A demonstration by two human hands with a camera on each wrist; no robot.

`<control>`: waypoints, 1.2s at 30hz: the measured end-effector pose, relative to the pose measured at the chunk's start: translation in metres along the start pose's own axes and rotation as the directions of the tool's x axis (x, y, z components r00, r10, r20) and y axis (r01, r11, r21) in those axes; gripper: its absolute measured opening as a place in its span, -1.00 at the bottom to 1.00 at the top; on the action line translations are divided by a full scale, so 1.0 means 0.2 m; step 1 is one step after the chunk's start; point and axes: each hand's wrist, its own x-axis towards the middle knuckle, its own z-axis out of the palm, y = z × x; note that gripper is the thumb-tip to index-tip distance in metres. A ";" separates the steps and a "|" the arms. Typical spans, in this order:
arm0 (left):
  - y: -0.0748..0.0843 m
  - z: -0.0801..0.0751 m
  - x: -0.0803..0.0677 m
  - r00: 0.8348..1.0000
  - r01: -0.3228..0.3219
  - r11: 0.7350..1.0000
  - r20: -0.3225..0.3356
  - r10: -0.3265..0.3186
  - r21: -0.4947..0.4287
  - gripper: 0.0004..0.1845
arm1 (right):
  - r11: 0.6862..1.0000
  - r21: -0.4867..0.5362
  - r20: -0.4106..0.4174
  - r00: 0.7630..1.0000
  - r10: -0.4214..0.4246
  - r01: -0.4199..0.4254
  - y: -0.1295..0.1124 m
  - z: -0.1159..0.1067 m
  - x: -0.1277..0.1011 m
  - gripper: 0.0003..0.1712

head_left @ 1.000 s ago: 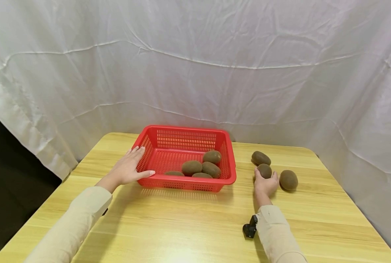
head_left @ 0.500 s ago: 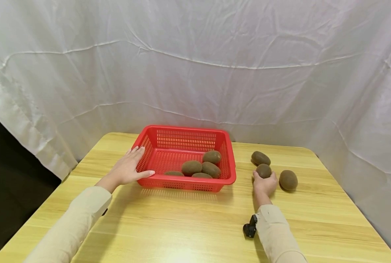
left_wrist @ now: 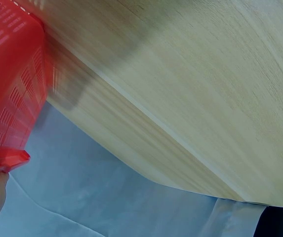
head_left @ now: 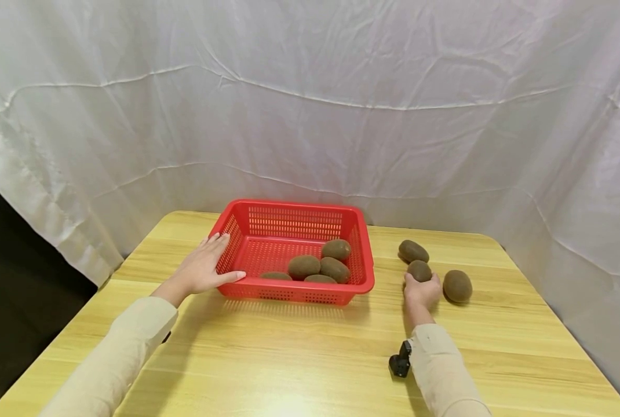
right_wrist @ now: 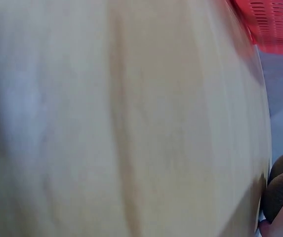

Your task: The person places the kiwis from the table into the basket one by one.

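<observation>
My left hand (head_left: pixel 203 267) rests on the left rim of a red plastic basket (head_left: pixel 302 204), fingers extended and thumb along the near left corner. Several brown kiwifruit lie inside toward the basket's right; one kiwifruit (head_left: pixel 336 249) leans near the right wall. Over on the right of the table, my right hand (head_left: pixel 422 292) grips a kiwifruit (head_left: pixel 419 270) between thumb and fingers. Just behind it lies another kiwifruit (head_left: pixel 413 251), and one more kiwifruit (head_left: pixel 458 286) sits to the hand's right. In the right wrist view, the held kiwifruit (right_wrist: pixel 278 195) shows at the right edge, partly hidden by the hand.
Everything stands on a light wooden table (head_left: pixel 279 353). A pale curtain (head_left: pixel 310 116) hangs behind and around it. Beside the right sleeve a small black device (head_left: pixel 401 360) is worn at the wrist. Dark space shows past the table's left edge.
My right hand and the kiwifruit in its grip shift only slightly, a little left and then back right. The left hand and the basket stay in place.
</observation>
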 end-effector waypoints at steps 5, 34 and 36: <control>0.00 0.00 0.00 1.000 0.000 1.000 -0.001 0.000 -0.003 0.07 | 1.000 0.018 0.008 1.000 0.011 -0.011 0.00 -0.02 0.00 -0.22; 0.00 -0.01 0.00 1.000 0.001 1.000 0.010 -0.001 -0.003 0.06 | 0.994 0.067 -0.011 0.997 -0.081 0.081 -0.11 -0.05 0.00 -0.23; 0.01 -0.01 0.00 1.000 0.000 1.000 0.010 0.000 -0.004 0.07 | 0.993 0.068 -0.010 0.996 -0.094 0.094 -0.12 -0.05 0.00 -0.24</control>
